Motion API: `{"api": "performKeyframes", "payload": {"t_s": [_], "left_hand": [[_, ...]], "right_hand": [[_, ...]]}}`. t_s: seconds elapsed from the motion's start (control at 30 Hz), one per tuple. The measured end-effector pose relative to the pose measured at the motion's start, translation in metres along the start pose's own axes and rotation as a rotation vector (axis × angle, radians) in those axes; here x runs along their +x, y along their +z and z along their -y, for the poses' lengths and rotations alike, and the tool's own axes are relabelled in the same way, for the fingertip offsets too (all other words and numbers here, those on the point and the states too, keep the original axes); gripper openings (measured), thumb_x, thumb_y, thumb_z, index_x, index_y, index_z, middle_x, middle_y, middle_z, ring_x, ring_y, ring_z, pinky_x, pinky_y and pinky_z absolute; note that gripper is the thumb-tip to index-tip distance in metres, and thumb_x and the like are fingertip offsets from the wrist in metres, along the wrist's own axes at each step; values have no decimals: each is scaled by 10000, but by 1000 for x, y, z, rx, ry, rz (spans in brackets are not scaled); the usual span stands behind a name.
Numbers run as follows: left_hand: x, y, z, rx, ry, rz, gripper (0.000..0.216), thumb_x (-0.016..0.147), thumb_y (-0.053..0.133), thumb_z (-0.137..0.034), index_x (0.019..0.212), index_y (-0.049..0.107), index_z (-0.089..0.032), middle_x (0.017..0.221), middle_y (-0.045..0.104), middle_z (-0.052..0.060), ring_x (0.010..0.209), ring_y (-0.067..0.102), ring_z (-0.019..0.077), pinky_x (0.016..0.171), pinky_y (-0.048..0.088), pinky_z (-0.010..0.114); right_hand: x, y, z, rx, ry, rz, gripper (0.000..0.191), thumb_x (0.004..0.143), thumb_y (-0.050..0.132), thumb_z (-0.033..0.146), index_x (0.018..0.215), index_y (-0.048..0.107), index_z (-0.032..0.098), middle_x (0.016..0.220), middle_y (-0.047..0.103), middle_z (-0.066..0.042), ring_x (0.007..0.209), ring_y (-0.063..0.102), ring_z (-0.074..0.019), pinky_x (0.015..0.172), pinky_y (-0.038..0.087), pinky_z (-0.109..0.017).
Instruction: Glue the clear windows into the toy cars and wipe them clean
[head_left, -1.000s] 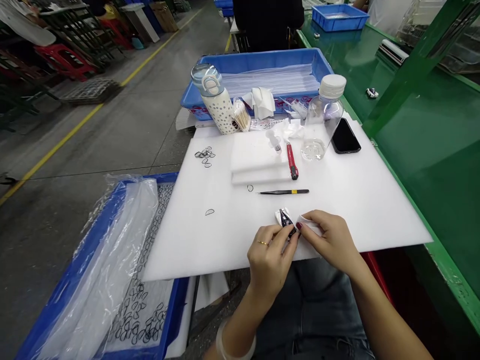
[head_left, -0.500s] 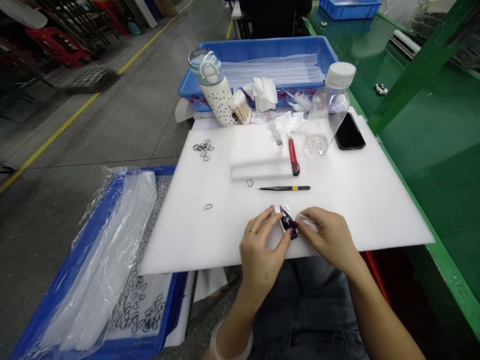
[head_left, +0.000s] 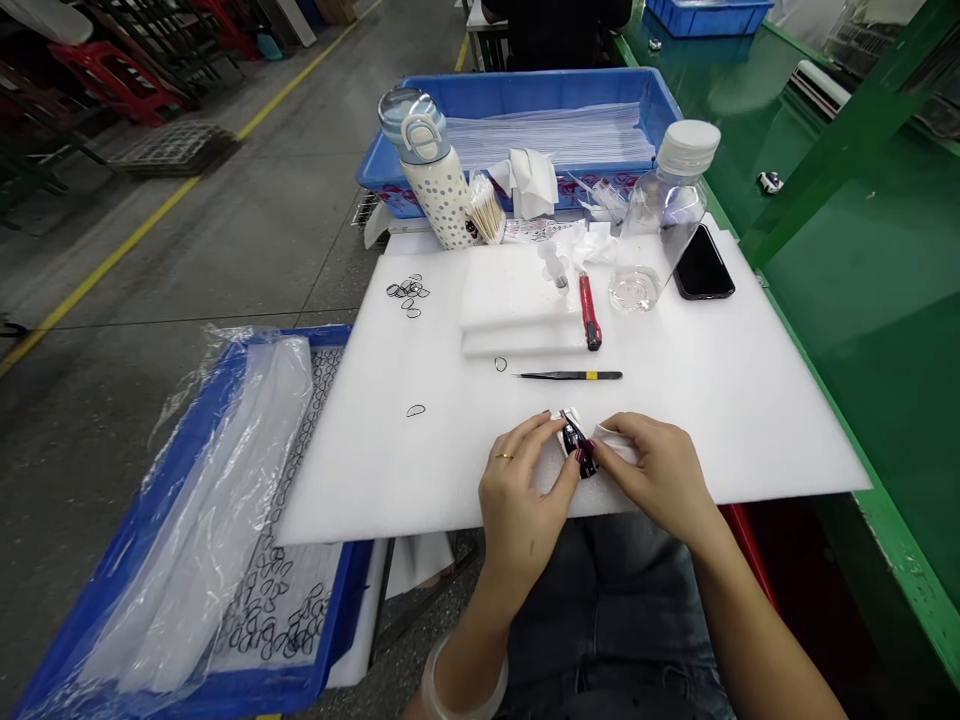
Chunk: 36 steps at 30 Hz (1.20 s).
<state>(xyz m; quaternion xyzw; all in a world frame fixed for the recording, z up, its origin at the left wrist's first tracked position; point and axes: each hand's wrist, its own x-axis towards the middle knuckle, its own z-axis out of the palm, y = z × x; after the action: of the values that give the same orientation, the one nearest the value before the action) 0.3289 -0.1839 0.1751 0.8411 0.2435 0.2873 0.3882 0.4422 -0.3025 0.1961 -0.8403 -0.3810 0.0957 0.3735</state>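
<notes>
Near the front edge of the white foam board (head_left: 360, 470), a small glossy black-and-white piece (head_left: 574, 440), shaped like a toy car, sits between my hands. My left hand (head_left: 525, 490) grips it from the left, fingertips at its far end and thumb at its near end. From the right, my right hand (head_left: 660, 470) pinches a folded white wipe (head_left: 619, 443), its fingertips against the piece's side. Fingers hide part of the piece. Beyond them lie black tweezers (head_left: 570, 376) with a yellow band, and a thin black ring (head_left: 501, 365). Another ring (head_left: 415, 411) lies to the left.
A foam block (head_left: 517, 300), red utility knife (head_left: 589, 312), clear bottle (head_left: 664, 220), phone (head_left: 703, 265), flask (head_left: 435, 180) and cotton swabs (head_left: 486, 212) stand farther back. Several rings (head_left: 408, 290) lie left. Blue trays (head_left: 341, 610) flank the board at lower left and behind (head_left: 525, 90).
Both hands keep their hold, with only slight finger movement at the black-and-white piece. The whole view has shifted a little; nothing on the board has visibly moved.
</notes>
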Motion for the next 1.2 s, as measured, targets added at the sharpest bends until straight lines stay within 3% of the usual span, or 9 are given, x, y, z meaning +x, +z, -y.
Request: {"api": "performKeyframes", "payload": {"t_s": [0.13, 0.3, 0.5, 0.6, 0.7, 0.8, 0.9, 1.0, 1.2], "left_hand": [[6, -2, -4, 0, -34, 56, 245, 835, 688, -172, 1076, 667, -211, 1106, 681, 71, 1058, 613, 249, 926, 522, 429], [28, -27, 0, -83, -90, 352, 401, 763, 736, -143, 1144, 658, -246, 1150, 630, 74, 1034, 625, 239, 816, 564, 357], [51, -38, 15, -100, 214, 604, 670, 779, 770, -206, 1383, 523, -360, 1509, 452, 48, 1383, 429, 297, 1144, 374, 492], [49, -27, 19, -76, 262, 523, 500, 775, 786, -228, 1247, 636, -291, 1279, 629, 64, 1206, 569, 279, 1049, 455, 471], [43, -20, 22, -31, 257, 378, 323, 789, 781, -254, 1099, 692, -239, 1023, 665, 53, 1020, 604, 253, 910, 509, 426], [39, -21, 24, -40, 262, 361, 286, 815, 753, -231, 1093, 686, -238, 999, 657, 46, 989, 599, 243, 875, 511, 407], [39, -24, 25, -55, 266, 376, 282, 838, 715, -196, 1114, 680, -238, 1022, 658, 46, 1007, 597, 239, 890, 510, 411], [40, -25, 26, -60, 272, 387, 286, 841, 698, -175, 1121, 678, -229, 1036, 656, 47, 1021, 596, 239, 905, 509, 417], [39, -27, 26, -46, 284, 420, 311, 867, 634, -116, 1155, 659, -231, 1079, 644, 49, 1047, 581, 246, 917, 504, 420]], "right_hand": [[0, -1, -1, 12, -13, -4, 190, 914, 584, 335, 809, 647, 191, 716, 670, -4, 619, 592, -141, 556, 391, -254], [-6, -3, -8, 104, -65, -114, 135, 924, 567, 274, 867, 653, 186, 807, 706, -21, 696, 642, -148, 622, 460, -257], [-12, -2, -12, 132, -108, -176, 150, 939, 556, 277, 908, 669, 184, 828, 709, -33, 706, 640, -150, 638, 480, -265], [-14, -1, -12, 121, -101, -218, 162, 942, 558, 284, 921, 676, 175, 815, 702, -34, 685, 625, -143, 619, 479, -264], [-16, 1, -10, 90, -141, -251, 151, 946, 554, 255, 930, 679, 172, 793, 688, -37, 682, 612, -139, 610, 480, -266], [-17, 4, -11, 49, -260, -318, 132, 937, 555, 189, 959, 685, 178, 775, 655, -36, 649, 588, -127, 543, 455, -250], [-18, 8, -12, -46, -398, -374, 146, 908, 582, 153, 994, 696, 184, 922, 640, -73, 640, 563, -113, 521, 459, -247], [-21, 9, -10, -215, -489, -320, 154, 896, 582, 159, 972, 715, 178, 1053, 615, -114, 713, 584, -131, 596, 512, -279], [-25, -13, -7, -275, -660, -52, 179, 910, 546, 173, 943, 720, 145, 870, 606, -74, 570, 514, -97, 494, 415, -244]]}}
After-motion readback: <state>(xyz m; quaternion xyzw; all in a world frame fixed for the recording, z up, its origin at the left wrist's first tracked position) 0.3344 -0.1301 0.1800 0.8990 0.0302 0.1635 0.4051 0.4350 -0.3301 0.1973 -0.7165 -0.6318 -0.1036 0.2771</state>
